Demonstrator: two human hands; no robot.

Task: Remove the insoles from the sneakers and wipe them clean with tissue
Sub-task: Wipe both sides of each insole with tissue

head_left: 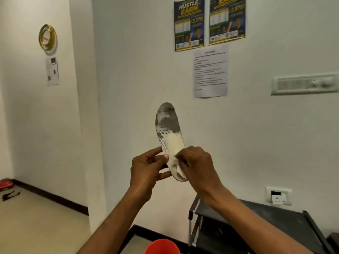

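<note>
A worn white insole (169, 132) with grey dirt over its upper half stands upright in front of the wall. My left hand (146, 169) grips its lower part from the left, thumb on the front face. My right hand (196, 165) pinches a small piece of white tissue (178, 171) against the insole's lower end. No sneakers are in view.
A dark metal rack (275, 222) stands low at the right against the wall. A red round object (162, 246) shows at the bottom edge. Posters (189, 24) and a switch panel (304, 85) hang on the wall. Dark items (9, 195) lie on the floor far left.
</note>
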